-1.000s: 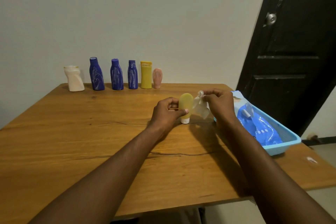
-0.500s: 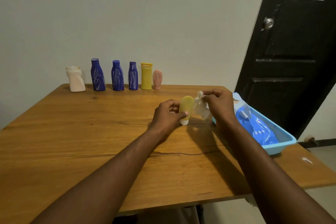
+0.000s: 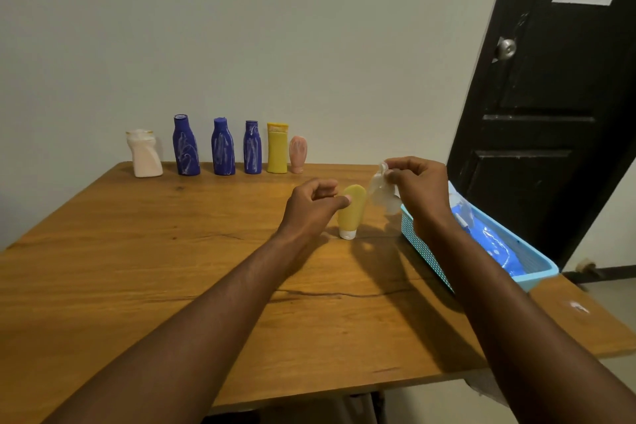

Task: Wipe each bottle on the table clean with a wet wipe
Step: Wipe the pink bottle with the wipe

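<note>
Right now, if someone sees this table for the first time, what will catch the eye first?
In the middle, the left hand touches with its thumb a yellow tube standing on its white cap, while the right hand pinches a wet wipe beside it. Six bottles line the far edge, and a blue basket sits at the right.

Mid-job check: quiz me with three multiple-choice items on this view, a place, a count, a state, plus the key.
1. Where is the blue wipes pack? A) in the basket B) in the bottle row C) on the floor
2. How many dark blue bottles stand in the row? A) two B) three C) five
3. What is the right hand doing? A) hanging empty B) gripping a bottle C) pinching the wet wipe
Key: A, it lies in the basket; B, three stand between the white bottle and the yellow bottle; C, its fingers hold the wipe.
</note>
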Tool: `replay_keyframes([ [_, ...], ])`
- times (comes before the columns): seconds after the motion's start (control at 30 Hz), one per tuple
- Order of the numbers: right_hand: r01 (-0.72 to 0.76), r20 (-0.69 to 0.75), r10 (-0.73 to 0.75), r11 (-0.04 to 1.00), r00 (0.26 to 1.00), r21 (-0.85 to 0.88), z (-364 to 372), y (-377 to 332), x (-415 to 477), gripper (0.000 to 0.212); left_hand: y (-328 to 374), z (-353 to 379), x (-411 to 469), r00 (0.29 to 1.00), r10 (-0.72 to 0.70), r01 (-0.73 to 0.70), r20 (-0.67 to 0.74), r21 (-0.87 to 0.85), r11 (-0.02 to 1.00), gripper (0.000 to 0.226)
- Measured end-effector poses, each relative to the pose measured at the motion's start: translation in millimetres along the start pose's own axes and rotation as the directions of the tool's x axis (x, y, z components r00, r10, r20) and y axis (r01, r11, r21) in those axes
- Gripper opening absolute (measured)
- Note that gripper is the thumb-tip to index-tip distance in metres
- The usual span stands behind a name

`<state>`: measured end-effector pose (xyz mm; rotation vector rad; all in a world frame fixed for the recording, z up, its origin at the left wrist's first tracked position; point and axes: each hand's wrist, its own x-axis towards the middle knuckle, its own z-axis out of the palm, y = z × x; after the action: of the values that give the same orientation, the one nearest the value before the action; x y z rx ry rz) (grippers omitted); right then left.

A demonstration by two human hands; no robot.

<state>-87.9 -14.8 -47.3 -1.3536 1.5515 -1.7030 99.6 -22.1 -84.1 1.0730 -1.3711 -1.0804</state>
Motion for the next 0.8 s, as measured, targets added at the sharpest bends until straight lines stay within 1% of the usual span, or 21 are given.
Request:
replay_keyframes([
  [0.07,0.038,0.028,-0.038,0.999,0.999,0.012,4.1,-15.9,11.1,0.019,10.5,-5.7,10.6,0.999,0.034,-0.034,-0.016,0.025,0.999,0.037],
  [0.13,0.080,0.065,-0.078,0.997,0.995,-0.021,10.1,-32.7,27.6,0.021,20.0,-13.5,25.9,0.996,0.083,-0.080,-0.029,0.091,0.993,0.034],
  [0.2,0.086,0.112,-0.082,0.996,0.990,-0.025,19.9,-45.3,49.4,0.025,27.9,-23.6,45.2,0.988,0.148,-0.136,-0.040,0.212,0.968,0.032],
  [0.27,0.085,0.154,-0.077,0.995,0.985,-0.046,31.6,-54.1,72.4,0.027,35.1,-34.5,71.1,0.974,0.224,-0.199,-0.025,0.373,0.906,0.031],
  [0.37,0.157,0.220,-0.108,0.963,0.970,-0.218,49.1,-58.7,101.7,0.026,44.9,-47.2,114.9,0.948,0.302,-0.295,0.099,0.627,0.721,0.030],
  [0.47,0.191,0.295,-0.095,0.929,0.951,-0.317,69.9,-54.0,132.3,0.018,57.8,-52.7,163.1,0.924,0.296,-0.364,0.241,0.789,0.495,0.032],
  [0.57,0.170,0.343,-0.035,0.913,0.939,-0.371,92.0,-41.0,163.6,0.015,68.8,-51.2,207.4,0.923,0.192,-0.369,0.335,0.911,0.184,0.036],
  [0.63,0.151,0.371,0.002,0.911,0.929,-0.384,105.1,-32.0,181.3,0.016,71.0,-47.3,232.7,0.935,0.089,-0.345,0.342,0.939,0.015,0.039],
  [0.7,0.133,0.389,0.029,0.914,0.921,-0.382,116.4,-23.5,195.0,0.016,68.7,-42.1,253.2,0.944,-0.006,-0.329,0.330,0.941,-0.084,0.043],
  [0.8,0.095,0.407,0.076,0.919,0.910,-0.384,128.8,-15.6,209.1,0.016,63.7,-35.4,273.8,0.945,-0.106,-0.322,0.308,0.934,-0.153,0.046],
])
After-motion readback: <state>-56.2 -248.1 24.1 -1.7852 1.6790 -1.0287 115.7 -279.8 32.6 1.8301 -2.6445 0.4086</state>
